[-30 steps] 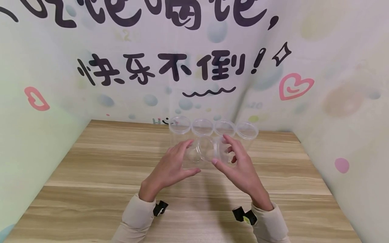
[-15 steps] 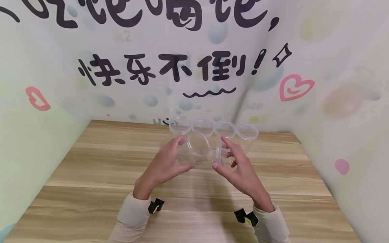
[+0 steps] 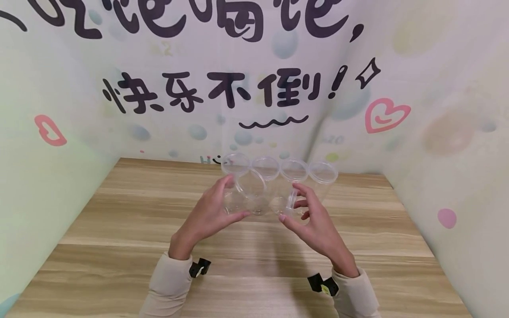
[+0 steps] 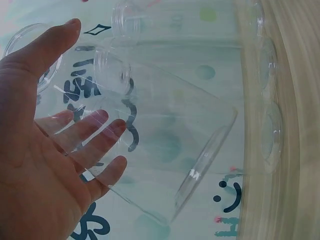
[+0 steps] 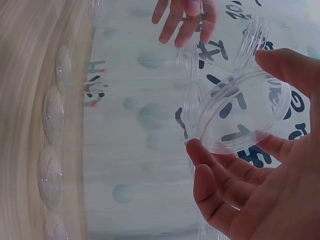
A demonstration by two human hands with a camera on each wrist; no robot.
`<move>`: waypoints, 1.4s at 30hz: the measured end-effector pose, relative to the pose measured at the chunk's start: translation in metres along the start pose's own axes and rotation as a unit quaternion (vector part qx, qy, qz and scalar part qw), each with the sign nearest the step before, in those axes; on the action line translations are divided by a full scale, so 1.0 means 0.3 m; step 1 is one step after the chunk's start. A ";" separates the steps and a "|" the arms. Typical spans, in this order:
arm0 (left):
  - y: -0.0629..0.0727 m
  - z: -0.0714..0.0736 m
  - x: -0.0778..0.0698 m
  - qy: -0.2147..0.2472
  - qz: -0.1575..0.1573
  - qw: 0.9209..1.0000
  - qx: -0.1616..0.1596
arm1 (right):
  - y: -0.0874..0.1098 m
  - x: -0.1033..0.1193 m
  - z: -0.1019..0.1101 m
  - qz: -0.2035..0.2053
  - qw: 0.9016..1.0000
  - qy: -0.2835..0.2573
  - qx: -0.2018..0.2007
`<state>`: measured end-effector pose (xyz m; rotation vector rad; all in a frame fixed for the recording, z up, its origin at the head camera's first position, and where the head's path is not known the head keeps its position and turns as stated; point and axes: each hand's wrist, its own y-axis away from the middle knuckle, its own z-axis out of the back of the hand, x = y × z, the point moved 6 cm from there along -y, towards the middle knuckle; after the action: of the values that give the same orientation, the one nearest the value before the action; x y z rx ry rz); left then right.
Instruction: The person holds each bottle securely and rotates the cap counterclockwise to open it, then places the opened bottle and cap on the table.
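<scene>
My left hand grips a clear plastic jar, which lies tilted with its round mouth toward the upper right in the head view. Through the jar's wall the fingers show in the left wrist view, with the thumb near the mouth end. To the right, my right hand holds a clear round lid between thumb and fingers. Seen from the head, that lid stands nearly edge-on, a gap away from the jar's mouth. The palm side of the left hand is hidden from the head camera.
Behind the hands, several clear jars stand upright side by side in a row across the wooden table. A printed cloth backdrop rises right behind them, and similar cloth walls flank the table on both sides.
My left hand has moved left with the jar, so its mouth has come away from the lid. The lid has turned more edge-on in my right hand, which has barely moved.
</scene>
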<state>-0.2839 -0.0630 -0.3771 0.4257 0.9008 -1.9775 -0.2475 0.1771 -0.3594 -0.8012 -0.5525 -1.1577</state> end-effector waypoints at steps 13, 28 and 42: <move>0.008 0.047 0.050 0.048 0.016 0.999 -0.006 | 0.002 -0.018 -0.001 -0.020 1.000 0.001 0.010; 0.024 0.083 0.146 0.128 0.081 0.988 -0.009 | 0.008 -0.051 -0.010 -0.031 0.999 0.004 0.026; 0.034 0.084 0.236 0.153 0.119 0.981 -0.019 | 0.016 -0.102 -0.040 -0.035 0.997 0.054 0.049</move>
<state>-0.3123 -0.1267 -0.4070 0.7938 1.0236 -1.6987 -0.2530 0.1864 -0.3909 -0.6358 -0.5465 -1.2219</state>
